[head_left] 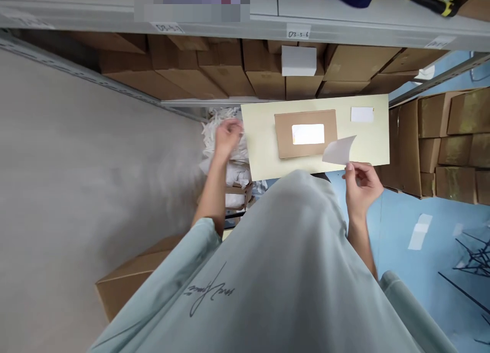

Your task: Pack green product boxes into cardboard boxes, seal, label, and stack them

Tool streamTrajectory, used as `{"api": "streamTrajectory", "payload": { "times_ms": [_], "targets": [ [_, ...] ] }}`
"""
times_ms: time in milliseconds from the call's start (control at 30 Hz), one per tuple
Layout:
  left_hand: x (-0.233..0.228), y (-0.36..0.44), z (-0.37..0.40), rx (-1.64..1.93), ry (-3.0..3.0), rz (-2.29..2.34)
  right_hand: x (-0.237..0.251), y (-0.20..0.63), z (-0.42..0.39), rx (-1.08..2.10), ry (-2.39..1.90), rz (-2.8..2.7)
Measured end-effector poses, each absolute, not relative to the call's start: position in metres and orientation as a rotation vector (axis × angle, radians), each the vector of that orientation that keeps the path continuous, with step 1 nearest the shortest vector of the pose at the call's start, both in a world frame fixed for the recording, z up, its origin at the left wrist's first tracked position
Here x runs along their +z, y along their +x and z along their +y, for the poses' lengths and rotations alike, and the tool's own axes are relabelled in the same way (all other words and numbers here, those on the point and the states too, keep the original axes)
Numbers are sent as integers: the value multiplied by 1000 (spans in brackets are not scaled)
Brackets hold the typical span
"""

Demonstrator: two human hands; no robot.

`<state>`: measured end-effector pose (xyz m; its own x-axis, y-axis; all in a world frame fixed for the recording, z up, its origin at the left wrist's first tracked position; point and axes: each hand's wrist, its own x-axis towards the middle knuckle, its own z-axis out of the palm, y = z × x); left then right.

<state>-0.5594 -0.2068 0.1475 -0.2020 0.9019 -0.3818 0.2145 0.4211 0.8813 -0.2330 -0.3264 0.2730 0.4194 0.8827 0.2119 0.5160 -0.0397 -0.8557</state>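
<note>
Already labelled, small brown cardboard box (305, 133) lying on pale yellow board (264, 154); right hand (362, 184) pinching curled white backing slip (340, 150) just beside it, left hand (226, 136) closed over heap of white paper scraps (214, 126), discarding apparently unfinished.
</note>
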Motion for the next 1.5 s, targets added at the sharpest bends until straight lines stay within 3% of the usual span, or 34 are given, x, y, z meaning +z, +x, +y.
{"api": "streamTrajectory", "payload": {
  "times_ms": [200, 433, 633, 800, 1067, 1500],
  "targets": [
    [194, -435, -271, 1005, 656, 1005, 249, -234, -314, 247, -1596, -1902],
    [196, -415, -279, 1071, 489, 1115, 223, -248, -316, 57, -1439, -2354],
    [180, -430, -277, 1110, 551, 1216, 228, -226, -309, 646, -1474, -2251],
    [177, -456, -276, 1035, 652, 1194, 221, -192, -273, 893, -1706, -1617],
    [181, -475, -280, 929, 856, 1179, 187, -190, -243, 1381, -1687, -1324],
    [180, -470, -275, 818, 989, 1146, 165, -182, -238, 1612, -1749, -1140]
  ]
}}
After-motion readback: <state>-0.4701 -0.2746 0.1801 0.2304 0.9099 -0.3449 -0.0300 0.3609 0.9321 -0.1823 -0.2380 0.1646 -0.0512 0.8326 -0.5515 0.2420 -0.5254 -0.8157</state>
